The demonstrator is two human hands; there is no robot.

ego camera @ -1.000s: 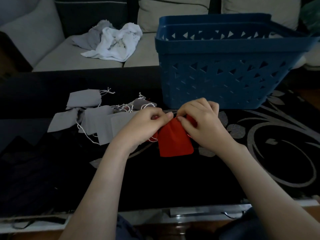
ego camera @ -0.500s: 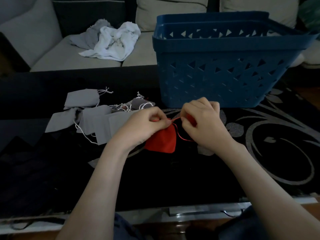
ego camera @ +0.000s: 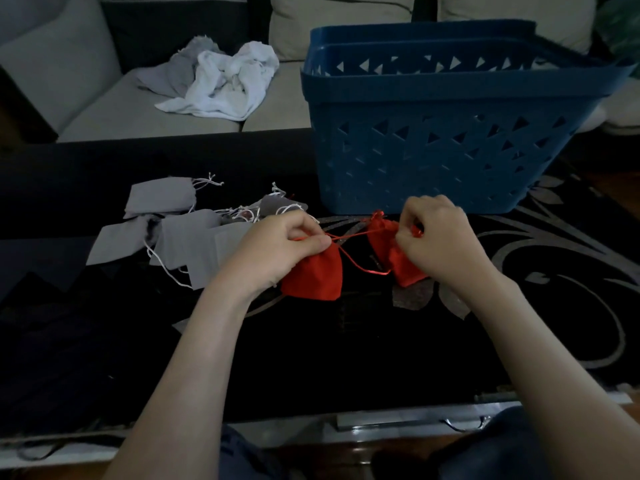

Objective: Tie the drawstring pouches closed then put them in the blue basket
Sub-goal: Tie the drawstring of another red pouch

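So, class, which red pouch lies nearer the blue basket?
The red pouch at the right hand, just before the blue basket; the other red pouch sits at the left hand.

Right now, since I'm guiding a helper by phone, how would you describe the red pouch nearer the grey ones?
Find the blue basket; just before it are two hands. The pouch sits under the left hand, which pinches its top. It is red, unlike the grey pouches left of it, and lies nearer them than the other red pouch at the right hand.
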